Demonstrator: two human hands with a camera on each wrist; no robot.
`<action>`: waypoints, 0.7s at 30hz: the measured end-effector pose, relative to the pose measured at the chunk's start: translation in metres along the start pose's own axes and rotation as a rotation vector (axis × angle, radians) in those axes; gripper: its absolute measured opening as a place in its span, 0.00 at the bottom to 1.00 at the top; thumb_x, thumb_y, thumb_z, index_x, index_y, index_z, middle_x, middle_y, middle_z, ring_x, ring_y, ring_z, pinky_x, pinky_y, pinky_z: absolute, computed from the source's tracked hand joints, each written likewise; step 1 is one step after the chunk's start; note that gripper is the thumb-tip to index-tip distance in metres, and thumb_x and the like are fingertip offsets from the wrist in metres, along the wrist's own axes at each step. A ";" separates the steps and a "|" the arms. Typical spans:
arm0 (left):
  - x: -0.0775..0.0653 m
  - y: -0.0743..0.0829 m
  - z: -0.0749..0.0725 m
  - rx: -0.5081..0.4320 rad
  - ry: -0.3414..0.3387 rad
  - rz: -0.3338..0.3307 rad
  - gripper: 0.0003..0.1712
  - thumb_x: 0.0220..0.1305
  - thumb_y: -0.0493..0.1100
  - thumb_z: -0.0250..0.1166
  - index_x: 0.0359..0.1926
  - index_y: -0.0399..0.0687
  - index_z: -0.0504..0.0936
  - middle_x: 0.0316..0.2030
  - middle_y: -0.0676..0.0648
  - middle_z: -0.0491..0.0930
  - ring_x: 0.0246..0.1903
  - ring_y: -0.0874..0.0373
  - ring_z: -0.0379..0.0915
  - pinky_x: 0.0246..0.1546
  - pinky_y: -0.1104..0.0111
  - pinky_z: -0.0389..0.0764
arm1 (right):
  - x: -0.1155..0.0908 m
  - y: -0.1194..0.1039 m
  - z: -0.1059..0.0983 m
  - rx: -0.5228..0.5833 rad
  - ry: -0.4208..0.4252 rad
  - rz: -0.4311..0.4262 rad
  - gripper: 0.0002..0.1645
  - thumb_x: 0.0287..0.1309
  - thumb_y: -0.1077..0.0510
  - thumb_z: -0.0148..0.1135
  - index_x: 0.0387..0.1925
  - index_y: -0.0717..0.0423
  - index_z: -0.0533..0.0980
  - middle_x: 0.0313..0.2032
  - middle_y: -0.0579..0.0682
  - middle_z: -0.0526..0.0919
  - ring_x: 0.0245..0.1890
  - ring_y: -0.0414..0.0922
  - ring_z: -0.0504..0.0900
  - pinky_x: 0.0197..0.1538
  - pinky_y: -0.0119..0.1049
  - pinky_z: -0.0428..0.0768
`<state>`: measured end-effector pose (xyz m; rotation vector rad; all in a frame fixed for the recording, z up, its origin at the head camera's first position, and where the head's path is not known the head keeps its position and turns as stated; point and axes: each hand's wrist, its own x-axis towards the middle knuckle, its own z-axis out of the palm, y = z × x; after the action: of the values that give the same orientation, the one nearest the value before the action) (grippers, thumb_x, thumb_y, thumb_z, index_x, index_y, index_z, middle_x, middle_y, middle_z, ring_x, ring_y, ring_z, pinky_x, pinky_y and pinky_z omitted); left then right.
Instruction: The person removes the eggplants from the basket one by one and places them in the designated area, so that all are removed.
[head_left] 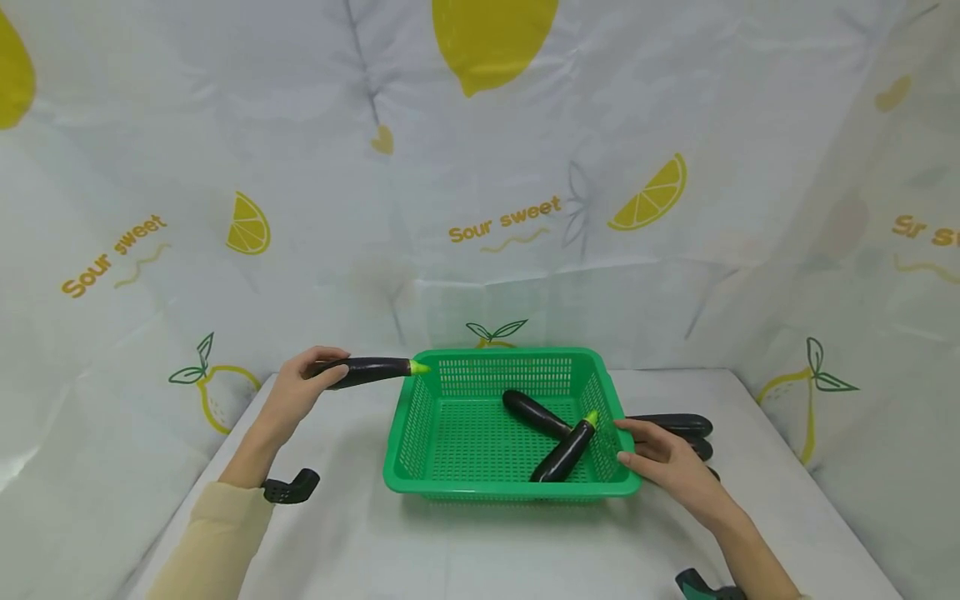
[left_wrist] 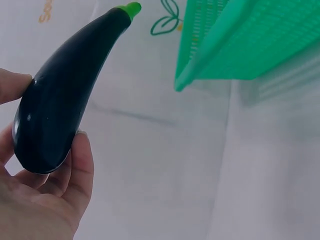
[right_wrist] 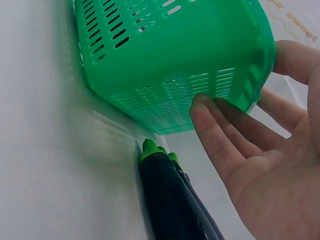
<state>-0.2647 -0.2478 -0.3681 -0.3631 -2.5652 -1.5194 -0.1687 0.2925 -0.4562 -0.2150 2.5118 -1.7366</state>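
My left hand (head_left: 303, 387) grips a dark purple eggplant (head_left: 372, 369) by its thick end, thumb on one side and fingers on the other. The eggplant's green stem points right, over the left rim of a green plastic basket (head_left: 512, 489). Inside the basket, one eggplant (head_left: 534, 412) lies partly beneath another eggplant (head_left: 566, 452), toward the right side. At the basket's right rim, my right hand (head_left: 671, 467) holds on, with fingers against the outer wall (right_wrist: 165, 95) below the rim. The left wrist view shows the held eggplant (left_wrist: 62, 92) up close, away from the basket.
Right of the basket, several more eggplants (head_left: 678, 423) lie on the white table (head_left: 360, 533), partly hidden behind my right hand. A white sheet (head_left: 315, 267) printed with lemons and lettering hangs at the back and sides.
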 end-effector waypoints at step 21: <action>-0.007 -0.057 -0.018 -0.152 0.187 -0.125 0.23 0.75 0.43 0.61 0.61 0.31 0.74 0.50 0.47 0.77 0.43 0.67 0.77 0.44 0.76 0.79 | 0.001 0.002 0.001 0.000 0.007 0.011 0.36 0.68 0.51 0.66 0.73 0.56 0.66 0.65 0.63 0.72 0.58 0.48 0.79 0.49 0.34 0.81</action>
<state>-0.2740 -0.2909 -0.4092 -0.0719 -2.3760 -1.7077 -0.1695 0.2925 -0.4582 -0.1948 2.5125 -1.7367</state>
